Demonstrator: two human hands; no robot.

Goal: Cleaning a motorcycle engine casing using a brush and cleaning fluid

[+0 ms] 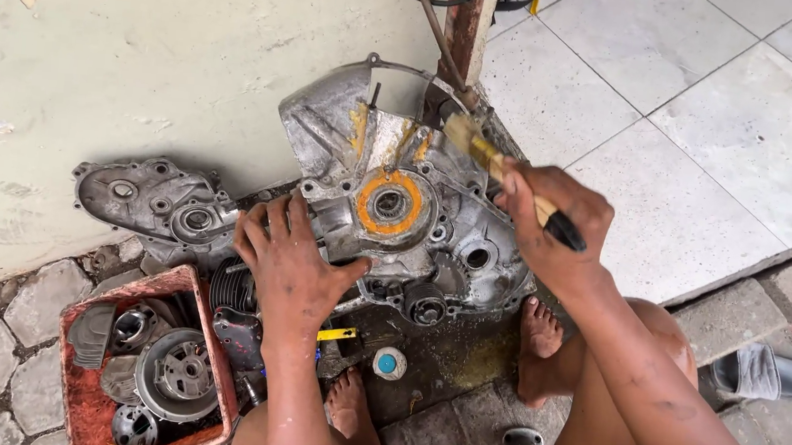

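On the ground against a pale wall stands a grey metal engine case (417, 205), tilted up, with an orange ring (390, 203) around its middle opening and yellowish smears above. The right hand (554, 222) is clenched around a paintbrush (501, 170), its grip closed on the dark handle while the bristles touch the case's upper edge. The left hand (292, 261) lies spread and flat on the case's lower left side, grasping nothing. Just left of it leans a second cover (154, 203). Lower left, a red tray (76, 385) holds round metal parts. Bare feet rest on the wet paving, and a grey sandal (769, 374) lies at right.
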